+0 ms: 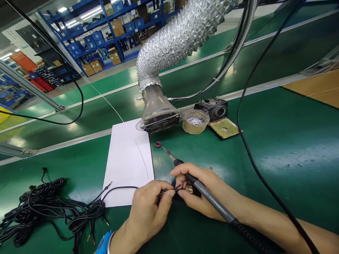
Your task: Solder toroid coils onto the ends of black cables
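My green workbench mat [275, 176] carries a white paper sheet [127, 165], a bundle of black cable [45, 208], a small toroid coil [158, 144], a round pot of metal wool [195, 121], a yellow sponge pad [224, 128] and a black block [211, 109].

The right hand [203, 188] grips a soldering iron [214, 199], its tip near a small red-and-black ring [158, 144]; the left hand [148, 215] pinches a thin black cable [119, 187] close to the right fingers [182, 197]; more black cable [45, 208] lies coiled on the green counter [238, 169]; a white paper sheet [127, 165], foil fume duct [174, 38] and tin of metal wool [195, 121] sit beyond.
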A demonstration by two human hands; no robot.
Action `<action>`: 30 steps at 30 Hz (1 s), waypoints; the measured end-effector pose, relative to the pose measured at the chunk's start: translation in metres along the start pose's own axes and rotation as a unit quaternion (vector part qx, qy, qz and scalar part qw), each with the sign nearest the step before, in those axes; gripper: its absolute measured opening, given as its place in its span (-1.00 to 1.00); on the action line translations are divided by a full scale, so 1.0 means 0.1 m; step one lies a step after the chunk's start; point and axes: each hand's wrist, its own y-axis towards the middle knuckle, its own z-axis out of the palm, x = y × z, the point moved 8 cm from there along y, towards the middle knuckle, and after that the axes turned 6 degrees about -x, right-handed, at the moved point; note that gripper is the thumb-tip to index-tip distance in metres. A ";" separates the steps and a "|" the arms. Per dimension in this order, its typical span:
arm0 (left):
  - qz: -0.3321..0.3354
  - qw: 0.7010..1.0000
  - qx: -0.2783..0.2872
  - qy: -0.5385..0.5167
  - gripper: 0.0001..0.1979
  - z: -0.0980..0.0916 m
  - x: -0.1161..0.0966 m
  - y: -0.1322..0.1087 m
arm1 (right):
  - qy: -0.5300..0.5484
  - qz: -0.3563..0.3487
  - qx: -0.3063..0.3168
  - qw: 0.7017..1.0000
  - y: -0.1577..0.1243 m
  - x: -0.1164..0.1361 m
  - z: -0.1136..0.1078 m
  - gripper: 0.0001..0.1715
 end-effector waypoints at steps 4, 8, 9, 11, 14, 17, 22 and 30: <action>0.006 1.000 0.001 -0.005 -0.90 0.00 -0.02 0.01 | -0.003 -0.002 -0.010 1.000 0.00 0.00 -0.01 -0.52; 0.025 1.000 0.007 -0.007 -0.89 0.02 -0.05 0.01 | 0.013 0.017 -0.010 1.000 0.00 0.00 0.00 -0.58; 0.024 1.000 0.006 -0.007 -0.90 0.02 -0.05 0.00 | 0.021 0.025 -0.008 0.999 0.01 -0.01 0.00 -0.60; 0.018 1.000 -0.001 -0.007 -0.90 0.01 -0.05 0.00 | 0.045 0.044 -0.002 0.998 0.01 -0.03 -0.01 -0.60; -0.003 1.000 -0.015 -0.009 -0.90 -0.02 -0.02 -0.01 | 0.103 0.073 0.034 0.991 0.02 -0.06 0.00 -0.50; -0.018 1.000 -0.018 -0.013 -0.90 -0.03 0.01 -0.02 | 0.160 0.087 0.084 0.980 0.02 -0.09 0.04 -0.46; -0.016 0.999 -0.022 -0.020 -0.90 -0.04 0.01 -0.03 | 0.225 0.090 0.109 0.964 0.00 -0.16 0.08 -0.47; 0.000 0.999 -0.036 -0.024 -0.91 -0.08 -0.04 -0.03 | 0.237 0.087 0.120 0.960 -0.01 -0.15 0.13 -0.48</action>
